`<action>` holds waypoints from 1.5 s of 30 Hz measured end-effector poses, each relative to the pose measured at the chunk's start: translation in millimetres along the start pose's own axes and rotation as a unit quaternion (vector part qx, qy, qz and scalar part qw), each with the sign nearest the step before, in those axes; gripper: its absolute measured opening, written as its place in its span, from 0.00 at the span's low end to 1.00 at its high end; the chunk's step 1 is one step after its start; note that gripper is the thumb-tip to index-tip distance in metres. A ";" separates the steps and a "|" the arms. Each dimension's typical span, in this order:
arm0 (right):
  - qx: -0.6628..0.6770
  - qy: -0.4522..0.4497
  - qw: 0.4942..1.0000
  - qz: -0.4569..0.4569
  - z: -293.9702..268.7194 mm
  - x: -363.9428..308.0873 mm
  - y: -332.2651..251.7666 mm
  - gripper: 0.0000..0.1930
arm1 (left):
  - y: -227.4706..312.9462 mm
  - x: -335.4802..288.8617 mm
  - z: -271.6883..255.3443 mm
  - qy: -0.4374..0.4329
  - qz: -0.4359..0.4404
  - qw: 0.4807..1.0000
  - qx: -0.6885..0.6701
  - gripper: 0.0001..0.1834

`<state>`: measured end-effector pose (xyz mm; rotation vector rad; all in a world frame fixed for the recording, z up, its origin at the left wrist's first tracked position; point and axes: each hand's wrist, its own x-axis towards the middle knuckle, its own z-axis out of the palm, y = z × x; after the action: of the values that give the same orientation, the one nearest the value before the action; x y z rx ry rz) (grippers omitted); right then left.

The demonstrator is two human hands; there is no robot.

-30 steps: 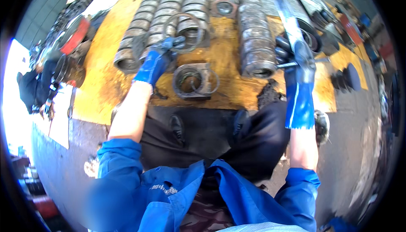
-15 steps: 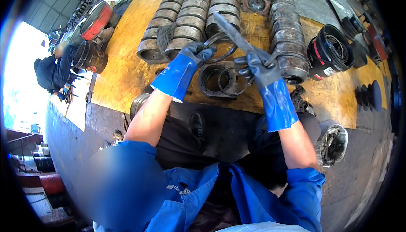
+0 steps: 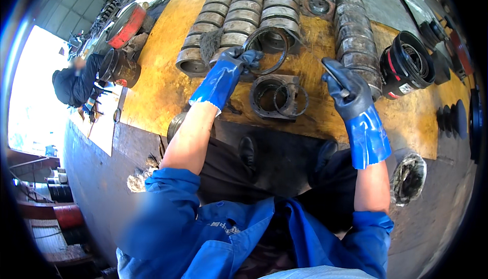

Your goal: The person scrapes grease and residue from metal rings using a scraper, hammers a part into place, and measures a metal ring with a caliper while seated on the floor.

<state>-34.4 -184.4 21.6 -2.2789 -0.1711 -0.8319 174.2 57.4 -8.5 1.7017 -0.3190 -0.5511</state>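
My left hand (image 3: 239, 60), in a blue glove with grey palm, grips a dark metal ring (image 3: 280, 64) by its left side. The ring stands tilted in front of the ends of the sleeve rows. My right hand (image 3: 349, 88), gloved alike, is closed round a flat metal tool (image 3: 330, 66) with a narrow handle. The tool is seen nearly end-on, so most of its length is hidden. Between and below the hands sits a square metal housing (image 3: 257, 108) with a round bore. A thinner ring (image 3: 307, 102) leans on the housing's right side.
Rows of metal sleeves (image 3: 244, 14) run away across the yellow board (image 3: 152, 80). A grey fibrous wad (image 3: 210, 45) lies on them. Right of them stands a black bucket (image 3: 394, 73) holding rings; dark discs (image 3: 459, 119) lie farther right. Another person (image 3: 76, 85) crouches at far left.
My right hand has moved right, away from the ring, and turned the flat tool off it. My left hand holds the ring turned more face-on. The view has shifted slightly.
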 end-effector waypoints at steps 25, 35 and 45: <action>0.298 -0.034 0.876 0.379 4.5 -11.5 26.0 0.18 | 11.8 -7.9 3.5 -0.010 0.113 0.992 -0.050 0.12; 0.523 -0.021 0.715 0.464 24.5 -17.1 3.7 0.20 | 17.4 -0.6 8.0 0.053 0.214 0.970 -0.102 0.13; 0.721 -0.016 0.482 0.498 52.4 -13.3 -13.9 0.16 | 26.1 -1.9 15.5 0.104 0.229 0.951 -0.180 0.12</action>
<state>-22.5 -138.4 -7.5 -0.4284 0.3425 0.1624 166.8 40.0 15.4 1.2599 -0.4165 -0.0744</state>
